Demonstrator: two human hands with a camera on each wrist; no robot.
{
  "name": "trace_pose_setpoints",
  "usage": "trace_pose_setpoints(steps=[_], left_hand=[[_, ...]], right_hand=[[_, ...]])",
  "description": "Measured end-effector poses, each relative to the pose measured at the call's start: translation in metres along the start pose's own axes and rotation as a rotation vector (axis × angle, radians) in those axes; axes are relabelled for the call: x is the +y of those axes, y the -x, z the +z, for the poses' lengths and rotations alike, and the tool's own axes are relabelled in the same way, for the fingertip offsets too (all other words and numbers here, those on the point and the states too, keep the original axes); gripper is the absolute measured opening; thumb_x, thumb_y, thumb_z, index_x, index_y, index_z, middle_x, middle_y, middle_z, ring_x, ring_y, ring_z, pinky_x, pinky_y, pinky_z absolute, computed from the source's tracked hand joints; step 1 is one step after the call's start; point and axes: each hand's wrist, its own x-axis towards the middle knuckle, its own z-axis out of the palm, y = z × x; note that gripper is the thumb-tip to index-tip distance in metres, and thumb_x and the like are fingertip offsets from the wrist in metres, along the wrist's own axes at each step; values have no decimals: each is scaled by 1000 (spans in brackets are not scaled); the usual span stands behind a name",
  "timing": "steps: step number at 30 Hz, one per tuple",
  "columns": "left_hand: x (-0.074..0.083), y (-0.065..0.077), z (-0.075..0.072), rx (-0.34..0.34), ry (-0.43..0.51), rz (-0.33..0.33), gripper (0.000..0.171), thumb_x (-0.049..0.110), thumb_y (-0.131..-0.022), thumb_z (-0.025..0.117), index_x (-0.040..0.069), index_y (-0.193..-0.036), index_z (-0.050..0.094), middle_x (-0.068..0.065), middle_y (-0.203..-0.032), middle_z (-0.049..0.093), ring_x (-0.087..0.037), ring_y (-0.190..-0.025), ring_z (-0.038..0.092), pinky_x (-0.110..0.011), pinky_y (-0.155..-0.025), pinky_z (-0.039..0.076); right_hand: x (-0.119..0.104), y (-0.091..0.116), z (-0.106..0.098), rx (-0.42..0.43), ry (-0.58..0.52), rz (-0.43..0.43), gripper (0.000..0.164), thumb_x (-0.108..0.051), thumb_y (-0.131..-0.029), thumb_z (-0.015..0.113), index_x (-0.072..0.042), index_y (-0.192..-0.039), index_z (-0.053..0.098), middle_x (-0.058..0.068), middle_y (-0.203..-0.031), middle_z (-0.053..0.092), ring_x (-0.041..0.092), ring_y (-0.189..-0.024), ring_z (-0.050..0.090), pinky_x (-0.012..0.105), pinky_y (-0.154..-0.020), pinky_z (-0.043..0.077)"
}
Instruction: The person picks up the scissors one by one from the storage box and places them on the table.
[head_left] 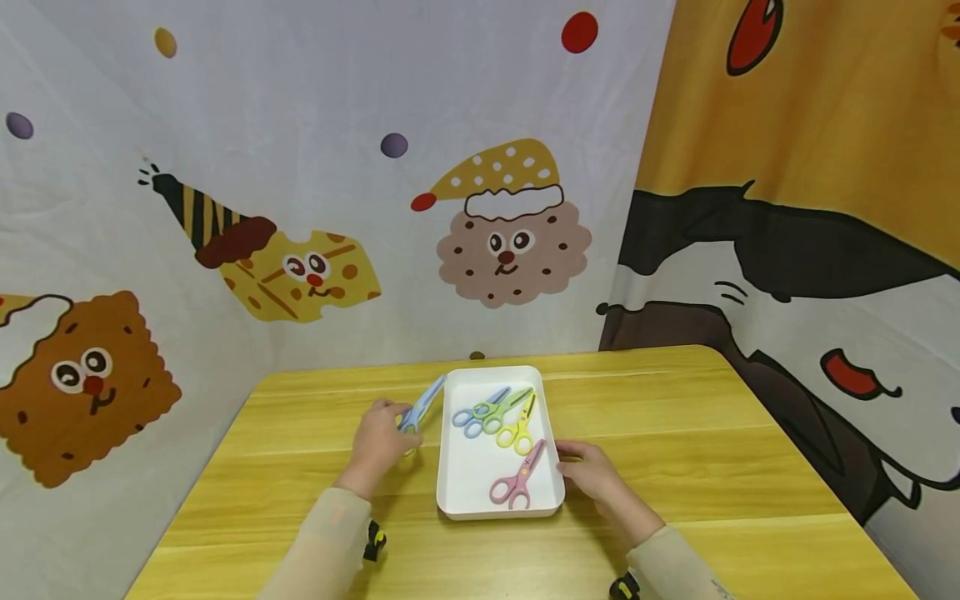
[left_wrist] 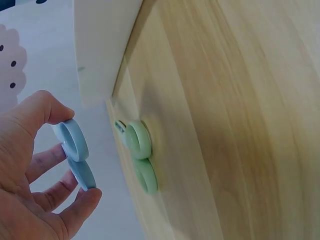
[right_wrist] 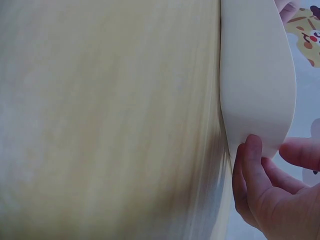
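Observation:
In the head view, my left hand [head_left: 378,442] is left of a white tray [head_left: 468,492] and holds light blue scissors [head_left: 426,400]. Their blades point away, toward the tray's far left corner. The left wrist view shows my thumb and fingers around their handle rings [left_wrist: 75,142]. Below that hand, green scissors [left_wrist: 139,141] lie on the table, mostly hidden in the head view. My right hand [head_left: 596,475] grips the tray's right side. Its fingers [right_wrist: 253,150] rest on the outer wall, with the thumb at the rim. Inside lie blue [head_left: 471,417], green [head_left: 504,410], yellow [head_left: 516,435] and pink scissors [head_left: 517,483].
The tray stands on a yellow wood-grain table [head_left: 675,467]. Behind the table hangs a cloth [head_left: 322,100] printed with cartoon biscuits and cheese; more printed fabric [head_left: 712,267] hangs at the right. The blue, green and yellow scissors overlap toward the tray's far end.

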Motion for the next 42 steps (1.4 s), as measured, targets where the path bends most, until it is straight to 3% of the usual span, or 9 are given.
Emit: trace_pose_setpoints(steps=[11,29,42], left_hand=[[-13,-2,-5,-10,-11,-29,61,25,-63,80,8,-120,65,-22,-124,55,-33,-95,58,-45,-75,52],[-37,-3,-11,-15,-48,-59,55,25,-67,79,4,-117,66,-24,-120,56,-29,-83,56,-39,-65,50],[-52,-3,-14,-21,-66,-99,60,23,-64,80,3,-118,65,-22,-112,57,-27,-78,51,-35,-61,45]], right_hand=[[1,-1,0,8,29,7,39,5,-86,56,10,-124,56,28,-124,56,30,-106,57,40,-88,51],[3,-2,0,4,16,-13,39,5,-84,57,11,-123,55,29,-123,56,29,-102,58,38,-83,53],[6,-4,1,8,13,3,39,5,-85,56,10,-124,56,28,-123,57,27,-101,59,38,-85,53]])
